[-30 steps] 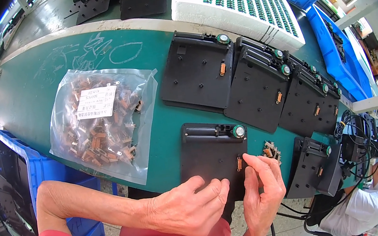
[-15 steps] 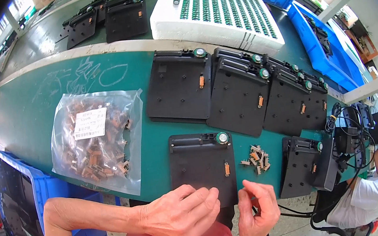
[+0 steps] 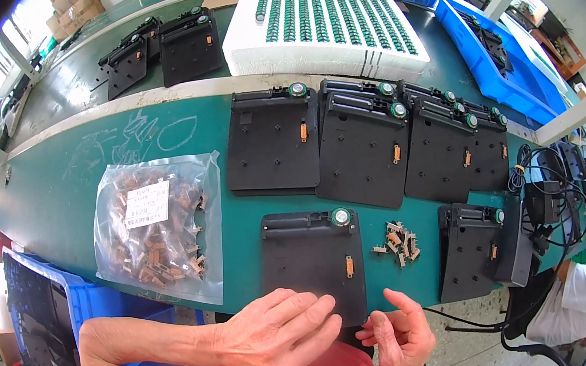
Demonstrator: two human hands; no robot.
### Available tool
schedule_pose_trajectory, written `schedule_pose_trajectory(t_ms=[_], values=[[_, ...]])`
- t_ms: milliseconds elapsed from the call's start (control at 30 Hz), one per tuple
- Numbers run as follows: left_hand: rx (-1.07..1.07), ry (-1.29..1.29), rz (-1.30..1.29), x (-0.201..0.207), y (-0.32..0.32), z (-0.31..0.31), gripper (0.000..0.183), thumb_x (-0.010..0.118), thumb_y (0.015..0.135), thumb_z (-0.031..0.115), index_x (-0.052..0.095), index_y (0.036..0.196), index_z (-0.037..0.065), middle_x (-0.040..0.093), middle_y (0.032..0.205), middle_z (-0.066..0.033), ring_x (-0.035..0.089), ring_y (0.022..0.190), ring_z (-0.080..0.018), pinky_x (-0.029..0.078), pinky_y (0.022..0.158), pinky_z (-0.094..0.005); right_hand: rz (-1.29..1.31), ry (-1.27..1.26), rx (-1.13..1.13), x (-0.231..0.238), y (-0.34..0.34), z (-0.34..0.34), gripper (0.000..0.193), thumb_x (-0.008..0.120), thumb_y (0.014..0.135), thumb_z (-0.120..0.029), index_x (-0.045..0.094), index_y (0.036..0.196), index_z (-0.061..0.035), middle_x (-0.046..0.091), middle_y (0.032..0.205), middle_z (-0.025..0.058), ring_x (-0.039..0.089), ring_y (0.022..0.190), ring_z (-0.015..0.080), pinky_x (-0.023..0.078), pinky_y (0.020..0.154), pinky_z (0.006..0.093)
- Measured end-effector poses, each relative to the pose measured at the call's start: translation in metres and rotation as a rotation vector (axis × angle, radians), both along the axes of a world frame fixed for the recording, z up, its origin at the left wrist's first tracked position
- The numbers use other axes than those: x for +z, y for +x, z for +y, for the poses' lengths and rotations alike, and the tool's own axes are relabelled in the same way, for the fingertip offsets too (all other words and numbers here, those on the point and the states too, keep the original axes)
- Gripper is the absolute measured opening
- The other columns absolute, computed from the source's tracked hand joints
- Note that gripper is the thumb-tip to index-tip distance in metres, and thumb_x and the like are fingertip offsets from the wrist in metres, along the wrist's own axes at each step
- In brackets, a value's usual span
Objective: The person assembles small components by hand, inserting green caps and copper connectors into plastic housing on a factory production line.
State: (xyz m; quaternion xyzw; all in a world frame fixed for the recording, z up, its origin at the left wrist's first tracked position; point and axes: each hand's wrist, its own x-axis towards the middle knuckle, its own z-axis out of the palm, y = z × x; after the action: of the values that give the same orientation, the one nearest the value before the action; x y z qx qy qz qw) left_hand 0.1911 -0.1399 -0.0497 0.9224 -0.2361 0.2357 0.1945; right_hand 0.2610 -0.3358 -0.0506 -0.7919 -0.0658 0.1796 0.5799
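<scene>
A black plastic panel (image 3: 310, 259) lies flat at the table's near edge, with a round green-rimmed metal part (image 3: 340, 217) at its upper right corner and an orange slide switch (image 3: 350, 266) on its right side. My left hand (image 3: 281, 334) hangs over the panel's near left part, fingers curled together; whatever they hold, if anything, is hidden. Just off the near right corner is my right hand (image 3: 401, 340), its index finger raised apart from the thumb, the other fingers bent. A small pile of loose slide switches (image 3: 397, 243) sits right of the panel.
A clear bag of switches (image 3: 158, 235) lies at left. Several similar panels (image 3: 273, 144) stand in a row behind, others (image 3: 471, 251) at right by black cables (image 3: 550, 177). Farther back are a white foam tray (image 3: 319, 52) and blue crates (image 3: 503, 78). Another person (image 3: 582, 292) sits at right.
My right index finger and thumb have come apart, and the hand has turned slightly. My left hand stays curled over the panel. The whole view has shifted a little.
</scene>
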Motion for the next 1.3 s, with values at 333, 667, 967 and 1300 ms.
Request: schedule_pose_trajectory(t_ms=[333, 667, 967, 1300], values=[[0.011, -0.031, -0.025, 0.011, -0.006, -0.006, 0.032, 0.064, 0.071, 0.01, 0.063, 0.1, -0.002, 0.059, 0.104, -0.0217, 0.061, 0.083, -0.0258, 0.053, 0.067, -0.032, 0.432, 0.452, 0.01, 0.004, -0.001, 0.003, 0.034, 0.06, 0.094, -0.011, 0.056, 0.125, 0.0026, 0.068, 0.097, 0.0086, 0.065, 0.074, 0.012, 0.054, 0.061, 0.0236], [0.129, 0.099, -0.145, 0.045, 0.009, 0.022, 0.03, 0.067, 0.072, 0.004, 0.066, 0.102, -0.001, 0.062, 0.106, -0.0195, 0.062, 0.082, -0.0243, 0.053, 0.062, -0.0296, 0.435, 0.609, 0.114, 0.003, 0.011, 0.015, 0.034, 0.057, 0.097, -0.015, 0.055, 0.126, 0.0016, 0.069, 0.1, 0.0148, 0.068, 0.076, 0.0186, 0.055, 0.063, 0.0248], [0.372, 0.226, -0.199, 0.058, 0.049, 0.09, 0.041, 0.061, 0.068, 0.006, 0.059, 0.109, 0.0, 0.057, 0.104, -0.0148, 0.058, 0.089, -0.0299, 0.052, 0.073, -0.0364, 0.391, 0.547, 0.152, -0.004, 0.009, 0.016, 0.03, 0.06, 0.095, -0.012, 0.059, 0.122, 0.0003, 0.07, 0.091, 0.0146, 0.067, 0.072, 0.0179, 0.055, 0.063, 0.0261], [0.615, 0.3, -0.237, 0.054, 0.065, 0.198, 0.041, 0.073, 0.065, -0.003, 0.066, 0.105, 0.001, 0.064, 0.104, -0.0132, 0.061, 0.093, -0.0296, 0.053, 0.079, -0.0378, 0.36, 0.5, 0.194, -0.002, 0.008, 0.017, 0.031, 0.061, 0.094, -0.013, 0.059, 0.122, 0.0004, 0.07, 0.091, 0.0136, 0.067, 0.072, 0.0182, 0.055, 0.063, 0.0269]])
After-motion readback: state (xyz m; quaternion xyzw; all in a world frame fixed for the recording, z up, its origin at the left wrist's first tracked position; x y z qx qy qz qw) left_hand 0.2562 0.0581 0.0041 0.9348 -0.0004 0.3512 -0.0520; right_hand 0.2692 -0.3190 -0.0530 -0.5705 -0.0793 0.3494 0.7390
